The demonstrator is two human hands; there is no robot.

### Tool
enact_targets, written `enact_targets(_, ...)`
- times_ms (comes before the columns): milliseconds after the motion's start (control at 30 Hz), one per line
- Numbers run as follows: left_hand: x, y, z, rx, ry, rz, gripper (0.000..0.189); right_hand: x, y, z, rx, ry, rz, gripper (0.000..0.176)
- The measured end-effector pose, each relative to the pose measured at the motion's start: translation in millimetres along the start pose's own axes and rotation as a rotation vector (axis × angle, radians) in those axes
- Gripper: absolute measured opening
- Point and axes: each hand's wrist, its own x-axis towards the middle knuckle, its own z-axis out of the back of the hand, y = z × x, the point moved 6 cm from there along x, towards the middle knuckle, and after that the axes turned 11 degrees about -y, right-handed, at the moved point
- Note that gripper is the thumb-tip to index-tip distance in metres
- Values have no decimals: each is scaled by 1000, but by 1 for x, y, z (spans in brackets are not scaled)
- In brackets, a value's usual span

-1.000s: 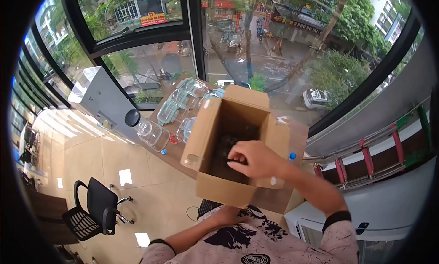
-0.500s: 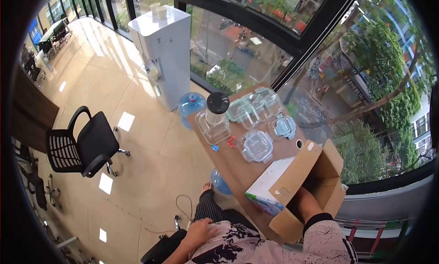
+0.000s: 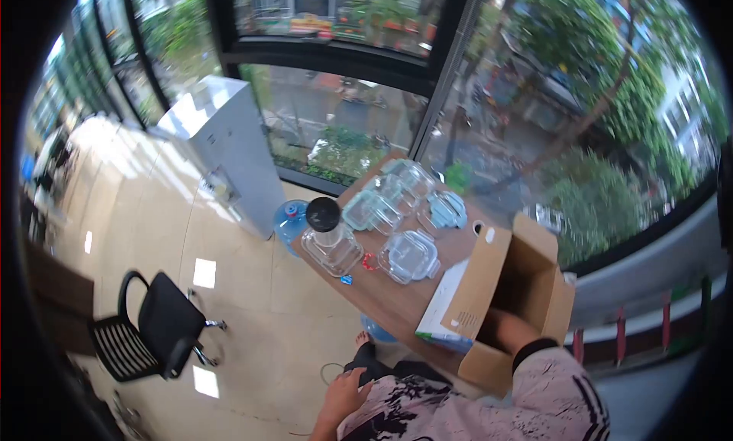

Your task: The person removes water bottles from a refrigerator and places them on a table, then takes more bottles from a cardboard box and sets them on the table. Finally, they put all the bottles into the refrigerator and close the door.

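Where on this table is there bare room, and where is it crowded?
The table is bare between the box and the nearest lidded container, down to the near edge. A narrower strip continues along that edge to the blue scrap. It is crowded at the far end, around the jar and the other containers.

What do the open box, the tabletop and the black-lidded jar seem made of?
The open box looks like cardboard: matt brown, with stiff folded flaps. The tabletop seems wood or wood-look laminate, smooth and brown. The black-lidded jar is see-through, so glass or clear plastic; I can't tell which.
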Motion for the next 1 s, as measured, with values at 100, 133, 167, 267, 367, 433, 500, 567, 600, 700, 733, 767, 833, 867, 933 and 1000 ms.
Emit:
enact_targets(100, 12, -15, 12, 12, 59, -76, 38, 4, 2, 8, 99, -112, -46, 43)
enact_targets(133, 19, -15, 12, 8, 47, -120, 38, 5, 2, 12, 126, -151, -60, 44)
enact_targets(167, 25, -15, 12, 2, 38, -158, 38, 5, 2, 16, 153, -182, -68, 45)
enact_targets(267, 32, -27, 10, -38, 97, -231, 41, -1, 1, 17, 232, -270, -122, 47)
enact_targets(367, 36, -26, -2, -35, 210, -292, 43, -6, 0, 14, 306, -349, -177, 49)
enact_targets(433, 38, -27, -6, -31, 221, -355, 44, -7, 0, 11, 343, -402, -209, 51)
enact_targets(500, 43, -34, -3, -17, 231, -420, 45, -8, 0, 11, 344, -441, -242, 52)
enact_targets(567, 51, -58, 9, -94, 223, -480, 46, -9, 0, 9, 224, -426, -237, 50)
enact_targets(600, 53, -69, 12, -89, 245, -496, 46, -12, 1, 7, 97, -392, -217, 50)
enact_targets(700, 60, -91, 16, -128, 235, -459, 48, -25, 16, 32, 202, -478, -278, 53)
enact_targets(733, 64, -94, 15, -167, 195, -428, 52, -30, 23, 46, 242, -523, -293, 53)
enact_targets(767, 69, -98, 14, -205, 153, -399, 56, -36, 28, 59, 238, -527, -304, 53)
enact_targets(833, 73, -121, 18, -260, 115, -379, 56, -49, 42, 88, 325, -624, -236, 52)
enact_targets(867, 75, -131, 22, -314, 69, -349, 57, -57, 45, 98, 319, -632, -253, 52)
enact_targets(933, 77, -154, 24, -316, 8, -434, 58, -71, 52, 120, 318, -692, -214, 38)
enact_targets(1000, 78, -177, 27, -319, -56, -517, 59, -84, 54, 136, 335, -708, -247, 37)
